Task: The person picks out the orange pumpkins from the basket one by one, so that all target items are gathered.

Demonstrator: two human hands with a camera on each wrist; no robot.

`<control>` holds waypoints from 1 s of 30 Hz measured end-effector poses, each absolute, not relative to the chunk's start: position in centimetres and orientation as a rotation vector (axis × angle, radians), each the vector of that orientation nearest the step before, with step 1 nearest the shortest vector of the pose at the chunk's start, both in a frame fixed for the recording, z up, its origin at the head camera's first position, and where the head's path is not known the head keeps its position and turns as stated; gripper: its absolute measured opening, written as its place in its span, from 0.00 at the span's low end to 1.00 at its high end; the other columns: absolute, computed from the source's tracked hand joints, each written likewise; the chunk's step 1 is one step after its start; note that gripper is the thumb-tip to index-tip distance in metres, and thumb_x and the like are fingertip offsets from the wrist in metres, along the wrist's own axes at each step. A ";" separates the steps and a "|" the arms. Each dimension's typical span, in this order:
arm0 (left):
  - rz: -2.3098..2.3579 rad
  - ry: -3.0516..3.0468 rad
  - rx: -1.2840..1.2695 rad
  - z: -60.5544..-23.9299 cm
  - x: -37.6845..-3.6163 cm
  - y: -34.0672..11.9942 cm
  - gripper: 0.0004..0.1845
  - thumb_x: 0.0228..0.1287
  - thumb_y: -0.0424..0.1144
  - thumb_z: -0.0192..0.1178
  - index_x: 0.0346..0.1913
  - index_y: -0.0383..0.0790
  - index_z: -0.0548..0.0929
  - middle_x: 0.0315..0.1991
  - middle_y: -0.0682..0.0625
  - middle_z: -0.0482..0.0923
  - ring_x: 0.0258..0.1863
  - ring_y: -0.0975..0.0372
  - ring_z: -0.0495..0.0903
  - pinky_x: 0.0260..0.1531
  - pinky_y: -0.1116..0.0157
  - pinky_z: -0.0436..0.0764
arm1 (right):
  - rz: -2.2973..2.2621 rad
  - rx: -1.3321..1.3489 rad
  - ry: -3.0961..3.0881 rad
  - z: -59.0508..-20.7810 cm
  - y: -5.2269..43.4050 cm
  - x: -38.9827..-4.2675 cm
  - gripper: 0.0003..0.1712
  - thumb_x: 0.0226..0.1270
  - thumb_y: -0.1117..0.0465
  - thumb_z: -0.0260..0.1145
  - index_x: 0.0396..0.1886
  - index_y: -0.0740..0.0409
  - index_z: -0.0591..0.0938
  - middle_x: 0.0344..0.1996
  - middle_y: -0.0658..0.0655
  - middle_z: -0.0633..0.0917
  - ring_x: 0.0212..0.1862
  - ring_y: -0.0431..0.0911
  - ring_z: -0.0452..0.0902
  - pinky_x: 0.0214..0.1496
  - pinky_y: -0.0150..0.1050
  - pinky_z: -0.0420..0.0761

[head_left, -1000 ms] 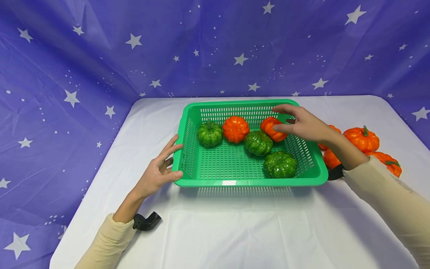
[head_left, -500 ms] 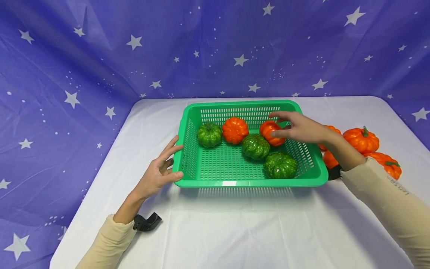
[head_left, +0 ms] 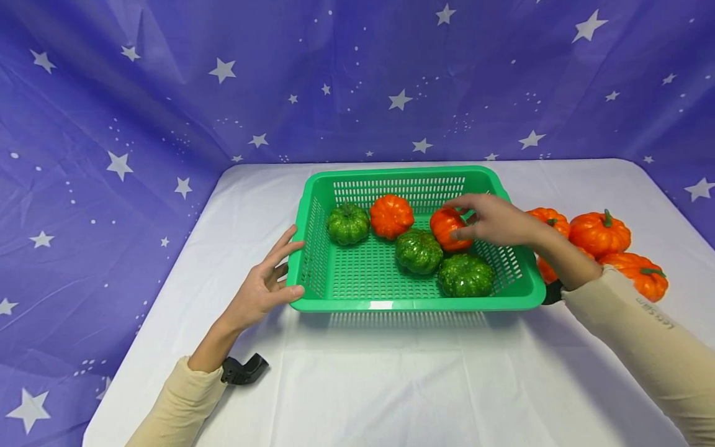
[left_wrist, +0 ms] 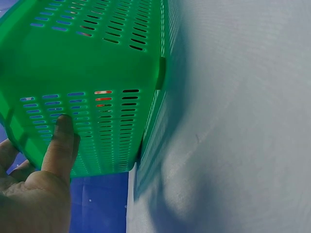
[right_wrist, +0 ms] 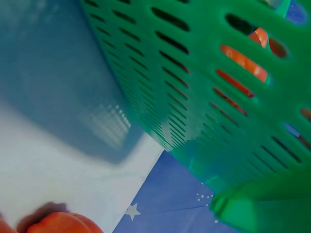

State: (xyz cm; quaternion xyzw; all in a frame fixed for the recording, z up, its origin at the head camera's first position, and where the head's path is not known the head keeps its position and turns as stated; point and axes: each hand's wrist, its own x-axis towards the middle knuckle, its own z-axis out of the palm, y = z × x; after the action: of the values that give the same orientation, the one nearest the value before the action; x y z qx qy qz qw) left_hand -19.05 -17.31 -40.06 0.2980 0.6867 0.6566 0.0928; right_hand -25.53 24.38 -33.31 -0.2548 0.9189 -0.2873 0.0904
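Fingertips point(head_left: 459, 234) of the right hand point(head_left: 491, 218) are curling round an orange pumpkin point(head_left: 447, 227) inside the green basket point(head_left: 391, 303), right of centre, touching a green pumpkin point(head_left: 418, 251). The left hand point(head_left: 262, 285), fingers straight, is pressing on the basket's left wall, on the white table point(head_left: 391, 372)

The green basket point(head_left: 416, 304) is smooth, shiny plastic with lots of little slots. The orange pumpkin point(head_left: 447, 226) and the green pumpkins point(head_left: 466, 274) look glossy and bumpy. A soft, matt white cloth point(head_left: 391, 372) covers the surface.
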 end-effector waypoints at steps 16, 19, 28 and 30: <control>1.933 2.060 0.887 -40.0 -19.0 -17.3 0.36 0.57 0.26 0.59 0.68 0.33 0.57 0.72 0.54 0.35 0.66 0.45 0.48 0.56 0.62 0.67 | -0.666 -0.713 2.871 -33.6 23.9 -25.3 0.27 0.53 0.56 0.71 0.54 0.57 0.77 0.52 0.59 0.73 0.49 0.56 0.69 0.48 0.54 0.69; 1.926 2.071 0.885 -40.0 -19.0 -17.4 0.36 0.57 0.26 0.59 0.68 0.35 0.57 0.72 0.54 0.35 0.67 0.45 0.47 0.57 0.61 0.66 | -0.642 -0.715 2.877 -33.6 23.8 -25.2 0.27 0.53 0.54 0.71 0.53 0.55 0.77 0.45 0.55 0.77 0.41 0.51 0.72 0.42 0.49 0.71; 1.945 2.050 0.888 -40.0 -19.0 -17.3 0.37 0.57 0.27 0.60 0.68 0.33 0.57 0.72 0.54 0.35 0.66 0.45 0.48 0.56 0.62 0.67 | -0.613 -0.743 2.885 -33.7 23.6 -25.1 0.30 0.51 0.53 0.72 0.54 0.54 0.75 0.43 0.52 0.79 0.40 0.48 0.72 0.39 0.45 0.73; 1.948 2.041 0.889 -40.0 -19.0 -17.3 0.37 0.57 0.27 0.60 0.68 0.32 0.56 0.72 0.54 0.35 0.66 0.45 0.48 0.56 0.62 0.67 | -0.593 -0.749 2.902 -33.7 23.5 -25.0 0.33 0.50 0.53 0.73 0.57 0.55 0.74 0.47 0.54 0.78 0.43 0.49 0.72 0.40 0.47 0.73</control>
State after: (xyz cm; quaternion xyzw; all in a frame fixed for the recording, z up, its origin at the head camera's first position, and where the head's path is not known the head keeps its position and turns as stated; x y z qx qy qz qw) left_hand -19.01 -17.32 -40.01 0.2992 0.6871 0.6558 0.0917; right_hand -25.00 23.52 -33.73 -0.2451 0.9489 -0.1939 0.0433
